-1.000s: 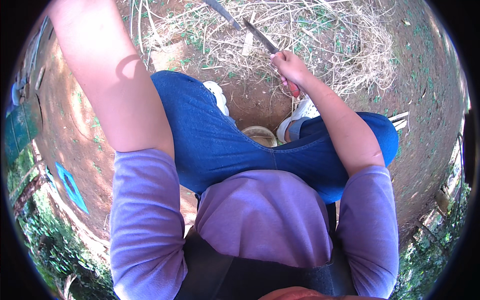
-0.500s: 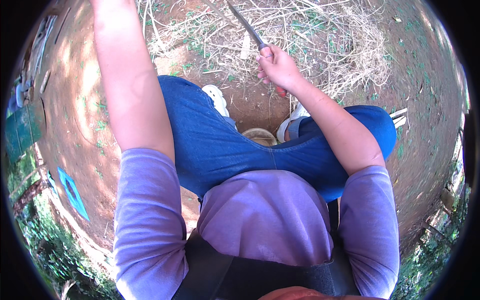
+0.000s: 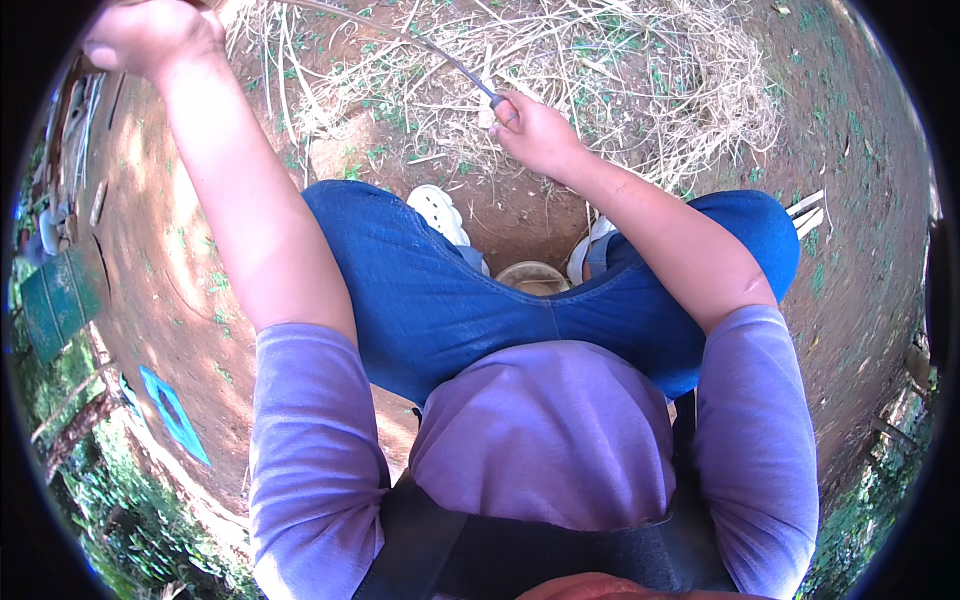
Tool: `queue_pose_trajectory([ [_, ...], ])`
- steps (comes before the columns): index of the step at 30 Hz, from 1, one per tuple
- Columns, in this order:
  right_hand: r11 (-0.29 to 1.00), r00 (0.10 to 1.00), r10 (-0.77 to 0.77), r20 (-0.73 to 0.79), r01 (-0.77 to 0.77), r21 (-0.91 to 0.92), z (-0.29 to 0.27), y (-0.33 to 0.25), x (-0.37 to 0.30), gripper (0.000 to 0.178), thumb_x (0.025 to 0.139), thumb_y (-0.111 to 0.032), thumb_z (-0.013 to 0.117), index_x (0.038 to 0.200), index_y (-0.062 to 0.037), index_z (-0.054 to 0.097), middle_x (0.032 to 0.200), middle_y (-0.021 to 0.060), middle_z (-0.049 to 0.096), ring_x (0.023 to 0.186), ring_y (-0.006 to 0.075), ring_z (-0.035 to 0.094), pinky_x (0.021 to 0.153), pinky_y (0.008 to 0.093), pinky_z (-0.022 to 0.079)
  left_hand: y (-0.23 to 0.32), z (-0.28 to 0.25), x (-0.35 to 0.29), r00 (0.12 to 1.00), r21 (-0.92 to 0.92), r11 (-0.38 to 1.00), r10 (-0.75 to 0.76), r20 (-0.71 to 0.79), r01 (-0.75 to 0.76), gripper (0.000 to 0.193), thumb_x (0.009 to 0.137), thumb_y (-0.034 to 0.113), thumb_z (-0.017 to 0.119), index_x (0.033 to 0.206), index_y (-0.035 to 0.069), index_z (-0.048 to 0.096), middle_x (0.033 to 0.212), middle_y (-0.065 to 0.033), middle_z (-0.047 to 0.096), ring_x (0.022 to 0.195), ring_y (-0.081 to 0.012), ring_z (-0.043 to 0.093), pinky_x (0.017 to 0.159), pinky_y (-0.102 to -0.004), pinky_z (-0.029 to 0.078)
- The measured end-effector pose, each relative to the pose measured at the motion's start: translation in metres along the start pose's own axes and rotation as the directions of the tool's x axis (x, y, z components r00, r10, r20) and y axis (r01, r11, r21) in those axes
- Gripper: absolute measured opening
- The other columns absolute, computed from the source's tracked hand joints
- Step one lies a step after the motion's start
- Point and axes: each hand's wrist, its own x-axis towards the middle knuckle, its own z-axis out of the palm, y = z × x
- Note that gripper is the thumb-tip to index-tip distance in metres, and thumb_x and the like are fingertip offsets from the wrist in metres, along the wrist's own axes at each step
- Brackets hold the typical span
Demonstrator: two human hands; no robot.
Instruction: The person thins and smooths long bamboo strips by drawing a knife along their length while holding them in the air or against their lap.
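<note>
My right hand [image 3: 540, 135] is closed round the handle of a knife [image 3: 468, 74], ahead of my knees. Its long dark blade slants up and to the left. A thin pale strip [image 3: 345, 14] meets the blade near its far end and runs off the top edge toward the left. My left hand [image 3: 155, 38] is raised at the far upper left, its fingers curled at the picture's edge. A brownish bit shows above that hand, but what it grips is cut off.
Dry, pale stalks and shavings [image 3: 640, 90] lie over the brown ground ahead. A round container rim [image 3: 533, 270] shows between my white shoes [image 3: 438, 212]. At left lie a blue flat piece [image 3: 172, 415] and a green panel [image 3: 60, 300]. Pale sticks [image 3: 808, 212] lie beside my right knee.
My left hand has come into view at the upper left. The knife has shifted slightly left and down, its blade tilting flatter, with the strip against it. The whole view has moved slightly.
</note>
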Motion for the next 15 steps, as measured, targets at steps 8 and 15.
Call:
queue_pose_trajectory([
  [8, 0.912, 0.928, -0.368, -0.055, 0.372, 0.171, -0.002, -0.063, -0.019, 0.038, 0.099, -0.020, 0.063, 0.132, -0.0051, 0.051, 0.093, 0.0199, 0.069, 0.084, 0.0332, 0.072, 0.075, 0.0443, 0.057, -0.009, -0.010, 0.005, 0.999, 0.159, 0.987, -0.030, -0.032, 0.035, 0.052, 0.102, 0.050, 0.018, 0.092, 0.006, 0.045, 0.069, -0.0078, 0.040, 0.050, -0.0164, 0.033, 0.043, -0.0300, 0.030],
  [15, 0.958, 0.932, 0.263, 0.248, -0.283, 0.048, 0.017, 0.036, 0.031, 0.024, 0.101, -0.023, 0.060, 0.110, -0.0025, 0.051, 0.079, 0.0125, 0.065, 0.062, 0.0210, 0.067, 0.057, 0.0373, 0.055, -0.012, -0.019, 0.007, 0.998, 0.097, 0.994, -0.061, 0.007, 0.060, 0.073, 0.097, 0.082, 0.024, 0.095, 0.011, 0.042, 0.065, -0.0061, 0.042, 0.044, -0.0168, 0.035, 0.041, -0.0302, 0.030],
])
